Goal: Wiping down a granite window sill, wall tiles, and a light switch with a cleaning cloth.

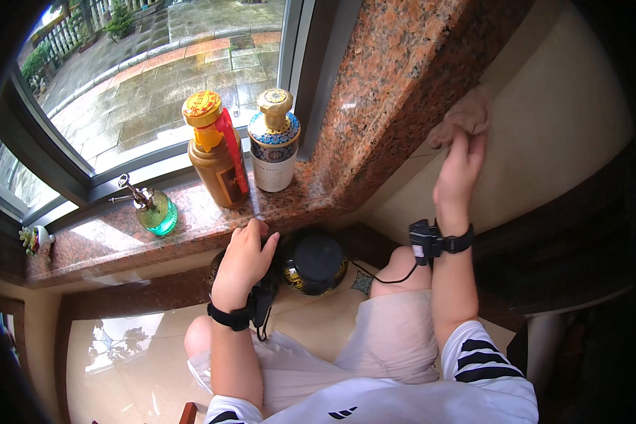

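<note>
My right hand [461, 169] is raised to the cream wall beside the granite window surround. Its fingers press a crumpled pinkish-brown cloth [466, 116] against that wall. On the front edge of the granite sill [92, 256] rests my left hand [244, 260], empty, with the thumb held away from the loosely bent fingers. Just beyond it stands a brown bottle [219, 169] with a gold cap and red ribbon. To the right of that is a white bottle [274, 159] with a blue patterned shoulder and gold stopper.
A green glass spray bottle [157, 213] stands left on the sill, with a small potted plant [37, 242] at the far end. Below the sill, dark round containers [314, 261] sit close to my knees. A dark curved furniture edge [572, 297] lies to the right.
</note>
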A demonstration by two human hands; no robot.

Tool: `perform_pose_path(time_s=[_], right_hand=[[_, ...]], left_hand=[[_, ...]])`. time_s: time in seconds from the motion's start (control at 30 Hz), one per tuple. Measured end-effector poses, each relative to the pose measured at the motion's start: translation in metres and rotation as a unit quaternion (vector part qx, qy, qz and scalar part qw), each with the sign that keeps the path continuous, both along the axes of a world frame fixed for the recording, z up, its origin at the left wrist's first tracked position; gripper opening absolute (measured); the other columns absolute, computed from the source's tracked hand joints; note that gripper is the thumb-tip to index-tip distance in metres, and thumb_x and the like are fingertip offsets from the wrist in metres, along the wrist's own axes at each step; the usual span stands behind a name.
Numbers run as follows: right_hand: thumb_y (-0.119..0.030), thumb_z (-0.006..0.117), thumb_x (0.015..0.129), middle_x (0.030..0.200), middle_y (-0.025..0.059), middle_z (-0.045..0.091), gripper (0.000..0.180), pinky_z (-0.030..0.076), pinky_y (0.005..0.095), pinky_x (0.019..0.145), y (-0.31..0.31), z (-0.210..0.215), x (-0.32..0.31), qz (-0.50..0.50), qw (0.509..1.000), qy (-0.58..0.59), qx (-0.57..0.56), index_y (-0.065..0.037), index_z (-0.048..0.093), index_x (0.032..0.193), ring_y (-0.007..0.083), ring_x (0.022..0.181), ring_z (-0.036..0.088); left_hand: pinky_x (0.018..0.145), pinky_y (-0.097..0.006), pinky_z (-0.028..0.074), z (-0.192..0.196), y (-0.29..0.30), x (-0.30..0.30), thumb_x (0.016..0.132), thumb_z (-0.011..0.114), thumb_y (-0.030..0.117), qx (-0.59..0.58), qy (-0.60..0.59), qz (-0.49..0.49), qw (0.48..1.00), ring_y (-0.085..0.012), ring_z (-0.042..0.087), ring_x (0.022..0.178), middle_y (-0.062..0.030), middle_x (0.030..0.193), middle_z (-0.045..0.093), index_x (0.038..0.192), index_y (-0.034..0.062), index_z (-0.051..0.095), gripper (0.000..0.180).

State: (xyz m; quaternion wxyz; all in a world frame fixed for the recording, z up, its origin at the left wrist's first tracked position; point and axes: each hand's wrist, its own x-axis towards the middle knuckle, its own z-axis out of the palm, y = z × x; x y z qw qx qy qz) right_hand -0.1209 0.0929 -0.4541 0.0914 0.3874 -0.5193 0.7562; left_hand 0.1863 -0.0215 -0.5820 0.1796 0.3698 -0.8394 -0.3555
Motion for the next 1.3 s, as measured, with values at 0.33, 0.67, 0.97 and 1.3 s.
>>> perform_pose_path(time_s=[0.33,0.67,0.97,1.3], right_hand=[[-0.01,0.056,0.095,0.105,0.0089,0.064,0.022,0.047,0.0338,0.091,0.019,-0.192,0.024,-0.029,0.94,-0.142,0.31,-0.001,0.054,0.116,0.0186,0.099,0.06],[-0.009,0.052,0.097,0.094,0.0022,0.061,0.011,0.047,0.0291,0.08,0.008,-0.11,0.004,-0.02,0.971,-0.181,0.154,-0.004,0.058,0.105,0.0122,0.087,0.056],[-0.013,0.056,0.097,0.106,0.0099,0.066,0.024,0.048,0.033,0.088,-0.003,-0.033,-0.002,-0.07,0.995,0.008,0.069,0.004,0.058,0.114,0.0173,0.096,0.06],[-0.013,0.042,0.101,0.112,0.0064,0.056,0.045,0.046,0.0311,0.094,0.0,-0.228,0.026,0.029,0.929,-0.324,0.179,-0.004,0.036,0.145,0.0177,0.102,0.055]], left_hand=[[0.087,-0.044,0.051,-0.005,-0.007,-0.002,0.097,0.063,0.023,0.01,0.001,0.007,1.0,-0.0408,0.064,0.097,-0.0238,0.099,0.069,0.101,-0.0047,0.058,0.028],[0.089,-0.046,0.05,-0.011,-0.007,0.0,0.096,0.063,0.026,0.027,0.019,0.01,0.999,-0.0415,0.061,0.101,-0.0229,0.1,0.068,0.103,-0.0028,0.059,0.03],[0.083,-0.04,0.053,-0.016,-0.003,-0.002,0.098,0.064,0.02,0.01,0.031,0.006,0.999,-0.0349,0.067,0.093,-0.022,0.097,0.067,0.104,-0.004,0.057,0.026],[0.085,-0.04,0.052,-0.013,-0.002,0.002,0.098,0.064,0.021,0.012,0.043,0.005,0.999,-0.0339,0.065,0.093,-0.0207,0.099,0.066,0.105,-0.0028,0.058,0.025]])
